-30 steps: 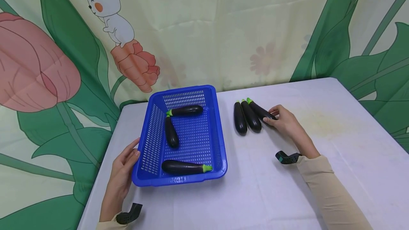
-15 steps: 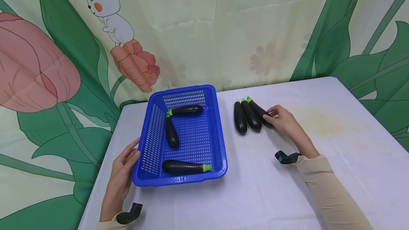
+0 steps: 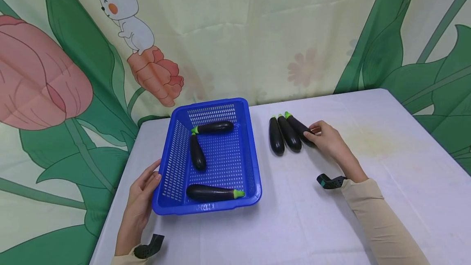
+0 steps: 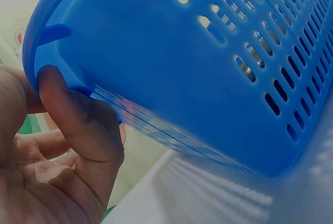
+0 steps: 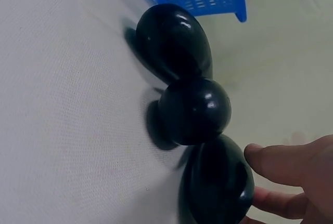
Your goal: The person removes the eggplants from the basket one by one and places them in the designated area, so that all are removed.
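Note:
My left hand (image 3: 140, 195) grips the left rim of a blue perforated plastic basket (image 3: 256, 162); the left wrist view shows curled fingers (image 4: 86, 125) at the rim. Three dark eggplants with green stems lie inside: one at the back (image 3: 215, 127), one on the left (image 3: 198, 153), one along the front (image 3: 211, 192). Right of the basket, three more eggplants lie side by side on the table. My right hand (image 3: 329, 140) pinches the blunt lower end of the rightmost eggplant (image 3: 297, 126), its thumb (image 5: 276, 164) against the skin. The middle eggplant (image 5: 195, 110) touches its neighbours.
A white cloth covers the table (image 3: 294, 224). Behind its back edge hangs a curtain (image 3: 287, 32) printed with a rabbit, flowers and leaves. Black wrist cameras sit on both the left wrist (image 3: 149, 248) and the right wrist (image 3: 331, 181).
The rightmost eggplant's blunt end, in my right hand, has swung slightly down and left toward the other two. My left hand and the basket stay put.

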